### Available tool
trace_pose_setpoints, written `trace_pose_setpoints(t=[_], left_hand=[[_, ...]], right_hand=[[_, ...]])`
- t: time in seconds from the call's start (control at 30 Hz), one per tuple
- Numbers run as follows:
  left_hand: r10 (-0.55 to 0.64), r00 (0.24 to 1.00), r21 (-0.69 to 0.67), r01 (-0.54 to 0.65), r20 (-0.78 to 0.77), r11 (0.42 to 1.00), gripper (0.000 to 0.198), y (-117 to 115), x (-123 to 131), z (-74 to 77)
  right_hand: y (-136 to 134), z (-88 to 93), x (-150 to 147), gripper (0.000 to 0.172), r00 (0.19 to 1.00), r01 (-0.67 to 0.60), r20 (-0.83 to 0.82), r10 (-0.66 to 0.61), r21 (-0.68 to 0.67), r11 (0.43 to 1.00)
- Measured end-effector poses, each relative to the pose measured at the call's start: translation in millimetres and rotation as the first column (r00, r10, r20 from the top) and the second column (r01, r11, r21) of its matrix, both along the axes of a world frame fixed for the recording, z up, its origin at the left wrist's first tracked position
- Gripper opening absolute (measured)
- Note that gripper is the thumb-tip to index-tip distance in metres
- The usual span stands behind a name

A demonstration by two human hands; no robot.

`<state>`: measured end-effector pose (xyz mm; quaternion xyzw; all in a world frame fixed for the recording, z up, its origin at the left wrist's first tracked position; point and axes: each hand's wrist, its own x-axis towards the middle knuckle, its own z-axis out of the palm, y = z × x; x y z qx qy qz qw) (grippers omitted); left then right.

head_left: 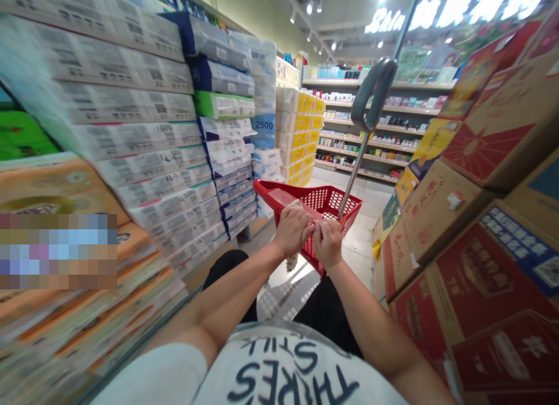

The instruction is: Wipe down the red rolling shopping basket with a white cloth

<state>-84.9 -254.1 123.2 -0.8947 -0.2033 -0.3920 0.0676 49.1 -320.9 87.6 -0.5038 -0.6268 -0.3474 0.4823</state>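
A red plastic shopping cart (329,200) with a perforated basket stands directly in front of me. My left hand (293,229) is closed over its near handle edge, fingers curled. Close beside it, almost touching, my right hand (328,242) is closed on the same edge. A cream, bumpy strap-like thing (292,262) hangs below my left hand; its upper part is partly hidden by the fingers. A metal pole (356,166) rises from the cart's right side and carries a grey loop grip (374,93) higher up.
Tall stacks of wrapped tissue packs (144,102) line the left, with orange packs (105,230) nearer me. Printed cardboard cartons (476,277) are piled close on the right. Pale floor (364,236) runs ahead to stocked shelves (375,125) at the back.
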Motion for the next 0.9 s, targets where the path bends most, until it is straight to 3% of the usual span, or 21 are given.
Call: trace_pose_setpoints(t=[0.13,0.27,0.37,0.43,0.53,0.67,0.77,0.9], left_hand=[[-0.008,0.995,-0.026,0.005,-0.102,1.0,0.047,2,5,9.7],[-0.074,0.997,0.011,0.074,-0.03,0.997,0.047,1,0,3.3],[-0.002,1.0,-0.008,0.002,0.011,1.0,0.05,-2,0,1.7],[0.035,0.998,-0.041,-0.037,-0.043,0.998,0.05,-1,3,8.0],[-0.01,0.993,-0.063,0.002,-0.121,0.998,0.05,3,5,15.4],[-0.089,0.996,-0.009,0.089,-0.015,0.996,0.045,1,-2,3.0],[-0.036,0.998,-0.007,0.036,0.047,0.999,0.047,-1,-3,-3.9],[0.008,0.997,-0.044,-0.011,-0.076,0.999,0.046,2,2,6.3]], right_hand=[[-1,1.3,-2,0.017,1.0,0.002,-0.02,-0.002,0.014,1.0],[0,0.7,0,0.016,0.999,-0.017,-0.029,0.017,-0.001,1.0],[1,-0.7,0,0.015,1.0,-0.021,-0.021,0.021,-0.013,1.0],[1,-0.8,-1,0.015,1.0,-0.017,-0.023,0.017,-0.01,1.0],[0,0.5,-3,0.016,0.999,-0.014,-0.033,0.014,0.009,1.0],[0,1.6,-2,0.014,1.0,-0.022,-0.017,0.022,0.003,1.0],[0,0.5,-1,0.012,0.999,-0.04,-0.009,0.04,0.003,0.999],[0,-0.4,-2,0.013,0.999,-0.033,-0.026,0.033,0.01,0.999]])
